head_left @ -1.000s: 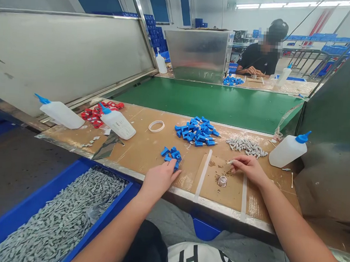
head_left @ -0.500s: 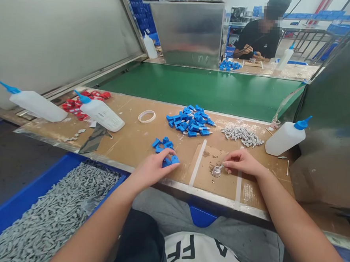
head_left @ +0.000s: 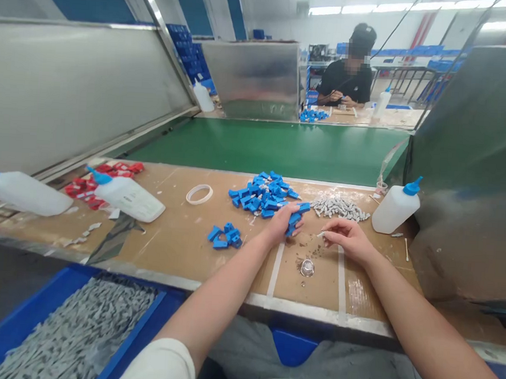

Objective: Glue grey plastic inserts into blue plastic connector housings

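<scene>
Blue plastic pieces (head_left: 294, 219) are held in my left hand (head_left: 281, 224), its fingers wrapped round them, at the near right side of a large blue pile (head_left: 259, 193). My right hand (head_left: 345, 238) pinches a small grey piece (head_left: 321, 234) at its fingertips, just in front of the pile of grey pieces (head_left: 341, 207). Below the hands, between two white tape strips, a small round metal cup (head_left: 307, 267) sits on the cardboard. A smaller cluster of blue pieces (head_left: 225, 236) lies to the left of my left forearm.
White bottles with blue tips stand or lie at the right (head_left: 396, 208) and left (head_left: 130, 198). Near red pieces (head_left: 81, 190) is a tape roll (head_left: 199, 194). A green belt (head_left: 255, 147) runs behind; a person (head_left: 348, 75) sits beyond it. A blue bin (head_left: 142, 325) holds grey pieces.
My left hand has moved from the small blue cluster right to the large pile, now holding blue pieces. My right hand has lifted away from the metal cup with its grey piece. The view has tilted up.
</scene>
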Motion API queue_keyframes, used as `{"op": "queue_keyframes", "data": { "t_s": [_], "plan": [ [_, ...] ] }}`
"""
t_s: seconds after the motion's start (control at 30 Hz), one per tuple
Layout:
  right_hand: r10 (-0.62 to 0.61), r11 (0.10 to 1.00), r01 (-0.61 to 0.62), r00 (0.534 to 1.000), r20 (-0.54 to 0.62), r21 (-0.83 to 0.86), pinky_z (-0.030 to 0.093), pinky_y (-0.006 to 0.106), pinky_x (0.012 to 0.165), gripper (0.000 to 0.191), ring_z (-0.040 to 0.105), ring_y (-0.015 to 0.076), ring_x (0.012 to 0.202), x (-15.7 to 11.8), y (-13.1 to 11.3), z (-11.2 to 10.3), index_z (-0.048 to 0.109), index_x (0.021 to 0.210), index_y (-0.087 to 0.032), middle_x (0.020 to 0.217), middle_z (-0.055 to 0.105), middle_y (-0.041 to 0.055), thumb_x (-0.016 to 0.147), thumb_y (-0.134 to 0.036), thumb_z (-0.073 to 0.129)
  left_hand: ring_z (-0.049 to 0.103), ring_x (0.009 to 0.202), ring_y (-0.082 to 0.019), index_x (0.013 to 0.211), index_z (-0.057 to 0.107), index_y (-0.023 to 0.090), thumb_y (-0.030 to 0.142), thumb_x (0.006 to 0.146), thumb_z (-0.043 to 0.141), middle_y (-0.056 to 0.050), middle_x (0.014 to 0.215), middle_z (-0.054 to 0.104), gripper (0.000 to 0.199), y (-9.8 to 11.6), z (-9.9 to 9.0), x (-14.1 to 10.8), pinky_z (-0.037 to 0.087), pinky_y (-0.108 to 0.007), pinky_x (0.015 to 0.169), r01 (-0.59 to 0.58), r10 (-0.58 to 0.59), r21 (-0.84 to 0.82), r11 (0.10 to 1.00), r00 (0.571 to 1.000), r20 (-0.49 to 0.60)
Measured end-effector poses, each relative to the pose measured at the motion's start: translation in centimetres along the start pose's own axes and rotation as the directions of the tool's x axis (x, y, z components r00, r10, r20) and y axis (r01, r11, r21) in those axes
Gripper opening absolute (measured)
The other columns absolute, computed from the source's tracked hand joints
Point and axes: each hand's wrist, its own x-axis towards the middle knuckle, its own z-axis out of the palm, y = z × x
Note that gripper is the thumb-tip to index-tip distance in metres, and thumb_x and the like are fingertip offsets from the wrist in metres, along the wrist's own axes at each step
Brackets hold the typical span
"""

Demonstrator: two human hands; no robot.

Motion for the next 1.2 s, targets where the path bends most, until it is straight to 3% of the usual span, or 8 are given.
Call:
{"op": "queue_keyframes", "data": {
  "t_s": [0.13,0.23,0.3,0.4,0.47,0.6,1.0,1.2],
  "plan": [
    [-0.084,0.996,0.085,0.985,-0.150,0.004,0.065,0.032,0.069,0.041,0.071,0.0155,0.066,0.6,0.4,0.1,0.072,0.085,-0.017,0.075,0.072,0.0033,0.078,-0.055,0.085,0.038,0.036,-0.009,0.080,0.041,0.023,0.065,0.090,0.053,0.006,0.057,0.046,0.045,-1.5,-0.8,0.2,0.023,-0.020,0.036,0.063,-0.063,0.005,0.998,0.995,0.073],
    [-0.120,0.993,0.121,0.965,-0.232,-0.010,0.066,0.035,0.074,0.040,0.073,0.0171,0.072,0.8,0.6,0.0,0.074,0.090,-0.018,0.083,0.075,0.0048,0.077,-0.054,0.086,0.042,0.040,-0.009,0.095,0.045,0.024,0.066,0.094,0.055,0.007,0.063,0.050,0.044,-2.0,-1.5,-0.2,0.030,-0.020,0.041,-0.048,0.039,0.104,0.993,0.995,0.090],
    [-0.130,0.991,0.131,0.952,-0.276,-0.013,0.066,0.035,0.075,0.039,0.073,0.0173,0.072,0.9,0.6,-0.1,0.075,0.092,-0.019,0.083,0.075,0.0051,0.077,-0.053,0.086,0.049,0.048,-0.011,0.106,0.050,0.024,0.062,0.096,0.057,0.005,0.070,0.054,0.040,-1.9,-1.8,-0.5,0.039,-0.023,0.048,-0.158,0.134,0.304,0.939,0.986,0.100],
    [-0.138,0.990,0.142,0.939,-0.316,-0.010,0.065,0.034,0.070,0.037,0.071,0.0169,0.067,0.7,0.4,-0.1,0.077,0.088,-0.019,0.076,0.073,0.0041,0.077,-0.053,0.086,0.062,0.074,-0.017,0.111,0.061,0.022,0.051,0.099,0.056,-0.002,0.085,0.066,0.031,-1.6,-2.3,-1.1,0.048,-0.028,0.069,-0.332,0.305,0.692,0.641,0.938,0.168],
    [-0.151,0.988,0.157,0.933,-0.327,-0.008,0.064,0.034,0.067,0.036,0.070,0.0169,0.065,0.5,0.1,0.1,0.077,0.085,-0.019,0.073,0.072,0.0035,0.076,-0.053,0.087,0.065,0.085,-0.019,0.112,0.064,0.022,0.045,0.101,0.055,-0.005,0.093,0.070,0.027,-1.5,-2.6,-1.4,0.048,-0.030,0.077,-0.392,0.361,0.815,0.428,0.900,0.243],
    [-0.166,0.985,0.171,0.925,-0.342,-0.015,0.064,0.033,0.069,0.034,0.071,0.0173,0.067,0.2,-0.1,0.8,0.077,0.084,-0.019,0.075,0.073,0.0039,0.075,-0.049,0.088,0.068,0.086,-0.020,0.115,0.063,0.023,0.040,0.104,0.051,-0.005,0.099,0.074,0.024,-1.6,-2.9,-1.5,0.046,-0.031,0.077,-0.435,0.380,0.865,0.252,0.866,0.325],
    [-0.241,0.958,0.173,0.920,-0.309,-0.230,0.057,0.030,0.068,0.033,0.069,0.0181,0.072,0.5,1.0,1.5,0.079,0.083,-0.020,0.077,0.074,0.0054,0.084,-0.052,0.080,0.071,0.088,-0.020,0.114,0.063,0.023,0.039,0.105,0.049,-0.005,0.100,0.075,0.023,-1.7,-2.4,-1.4,0.048,-0.030,0.076,-0.435,0.354,0.889,0.143,0.861,0.365],
    [-0.146,0.961,0.081,0.961,-0.235,-0.263,0.054,0.030,0.071,0.043,0.067,0.0182,0.073,0.7,1.2,1.1,0.074,0.088,-0.019,0.077,0.072,0.0042,0.091,-0.062,0.068,0.067,0.082,-0.019,0.111,0.066,0.023,0.041,0.107,0.045,-0.007,0.097,0.073,0.029,-1.6,-2.4,-1.3,0.044,-0.029,0.070,-0.423,0.365,0.905,-0.047,0.836,0.410]
  ]
}}
